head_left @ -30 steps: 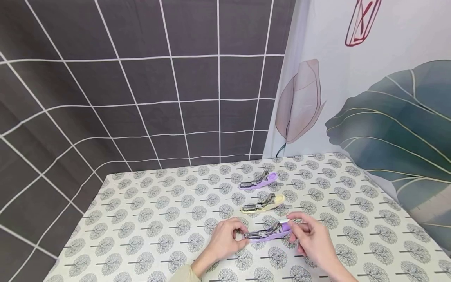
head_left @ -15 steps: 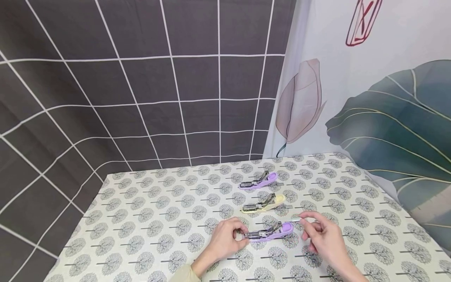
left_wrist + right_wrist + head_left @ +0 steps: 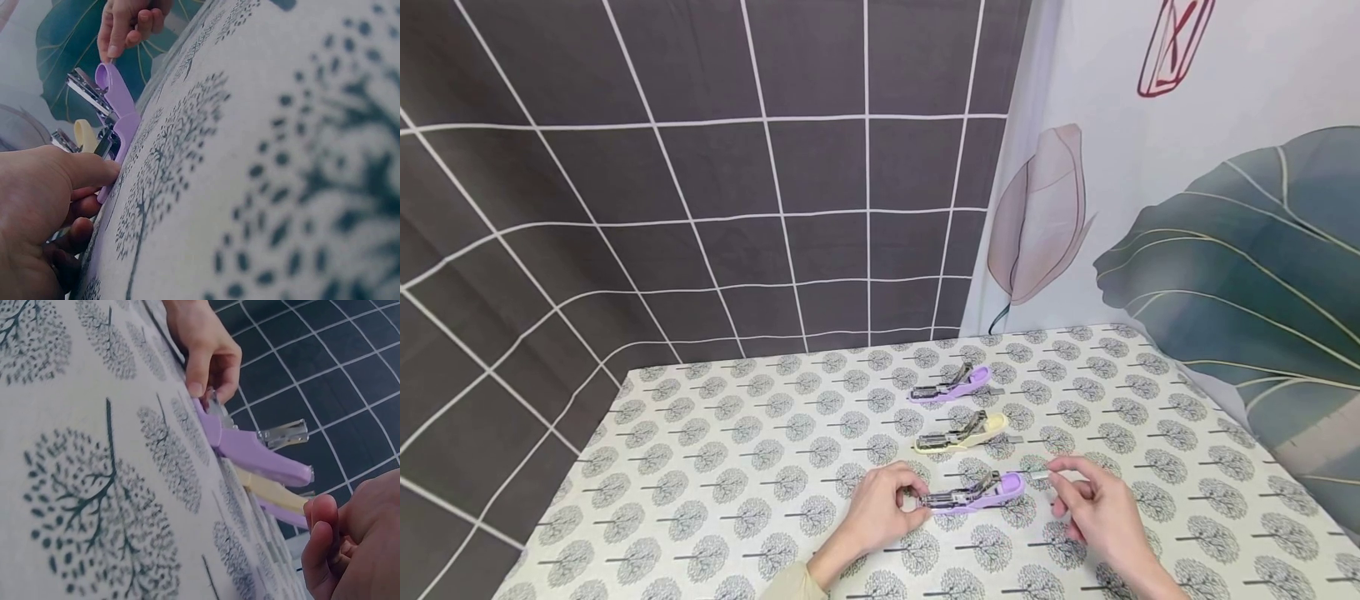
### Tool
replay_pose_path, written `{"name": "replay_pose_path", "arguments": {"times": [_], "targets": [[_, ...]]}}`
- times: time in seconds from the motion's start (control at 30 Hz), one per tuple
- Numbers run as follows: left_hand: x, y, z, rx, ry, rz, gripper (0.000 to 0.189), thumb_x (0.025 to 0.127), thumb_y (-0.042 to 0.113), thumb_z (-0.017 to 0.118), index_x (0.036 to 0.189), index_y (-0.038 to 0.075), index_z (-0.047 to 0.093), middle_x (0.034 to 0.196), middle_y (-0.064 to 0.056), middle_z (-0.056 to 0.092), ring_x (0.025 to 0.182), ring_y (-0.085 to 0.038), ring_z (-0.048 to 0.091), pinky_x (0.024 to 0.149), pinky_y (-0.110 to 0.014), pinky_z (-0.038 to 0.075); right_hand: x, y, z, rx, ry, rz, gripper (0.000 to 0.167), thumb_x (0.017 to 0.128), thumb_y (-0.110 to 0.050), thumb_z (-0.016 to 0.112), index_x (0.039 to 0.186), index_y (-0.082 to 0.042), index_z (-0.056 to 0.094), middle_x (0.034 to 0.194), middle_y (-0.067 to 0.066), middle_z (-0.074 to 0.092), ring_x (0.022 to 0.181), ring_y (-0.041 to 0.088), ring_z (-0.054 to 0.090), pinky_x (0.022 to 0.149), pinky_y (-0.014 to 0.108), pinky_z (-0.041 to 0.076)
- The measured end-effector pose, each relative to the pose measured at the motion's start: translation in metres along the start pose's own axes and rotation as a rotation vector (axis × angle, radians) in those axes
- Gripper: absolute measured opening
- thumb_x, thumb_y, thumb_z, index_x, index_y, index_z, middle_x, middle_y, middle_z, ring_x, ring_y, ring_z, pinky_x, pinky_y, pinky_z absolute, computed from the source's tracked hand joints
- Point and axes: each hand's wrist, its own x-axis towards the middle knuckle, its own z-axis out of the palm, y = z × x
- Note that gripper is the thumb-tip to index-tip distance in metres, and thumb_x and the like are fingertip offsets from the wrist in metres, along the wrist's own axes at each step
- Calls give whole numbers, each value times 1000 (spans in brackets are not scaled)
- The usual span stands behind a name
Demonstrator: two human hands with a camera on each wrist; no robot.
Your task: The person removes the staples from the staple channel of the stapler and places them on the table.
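Note:
Nearest me, a purple stapler (image 3: 1011, 490) lies with its metal top folded open, its purple handle to the right. My left hand (image 3: 882, 510) pinches its left end between thumb and fingers; in the left wrist view the thumb (image 3: 94, 170) presses at the purple base. Just beyond the handle end, my right hand (image 3: 1096, 505) pinches a small silvery strip of staples (image 3: 1040, 474) between thumb and forefinger, apart from the stapler in the head view. In the right wrist view the right fingers (image 3: 323, 540) hide the strip.
Behind it lie a yellow stapler (image 3: 992, 427) and another purple stapler (image 3: 979, 379), both opened alike. A small grey strip (image 3: 1015, 440) sits by the yellow one, another grey strip (image 3: 996, 392) by the far one. The tree-print tablecloth (image 3: 737, 467) meets a dark gridded curtain (image 3: 820, 250).
My right hand has drawn back to the right from the near stapler's handle, bringing the staple strip with it. The left hand keeps its grip, and the staplers stay put.

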Motion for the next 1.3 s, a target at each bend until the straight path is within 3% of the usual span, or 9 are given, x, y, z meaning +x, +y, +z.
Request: {"name": "replay_pose_path", "arguments": {"times": [0.23,0.57,0.8,1.1,1.3], "targets": [[0,0,0,-5,-2,-3,20,73,16,87,88,19,74,82,21,58,59,4,42,60,-18,36,0,7,-2,-28,-74,88,22,95,-1,64,117,-2,64,64,5,62,41,17,52,37,28,44],[-1,-1,0,0,0,13,20,73,16,87,87,19,74,81,21,58,59,5,41,60,-18,36,0,17,0,-55,-133,149,21,95,-5,64,117,-3,64,63,5,61,42,18,54,39,29,45],[0,-1,0,1,-1,8,19,73,16,87,88,19,74,83,21,58,59,4,42,60,-18,36,1,21,1,-77,-165,162,21,95,-6,64,116,-4,65,61,5,60,42,17,53,39,28,45],[1,-2,1,0,-1,12,20,73,17,87,89,19,74,83,21,58,59,4,41,60,-18,36,1,21,3,-196,-162,125,15,93,-3,64,108,-3,65,57,1,57,41,18,53,38,28,41],[0,-5,1,-20,17,28,21,73,15,88,90,18,75,81,19,58,59,4,41,58,-17,36,2,20,5,-201,-163,136,18,93,-3,64,110,0,63,58,1,57,42,19,54,37,29,42]]}}
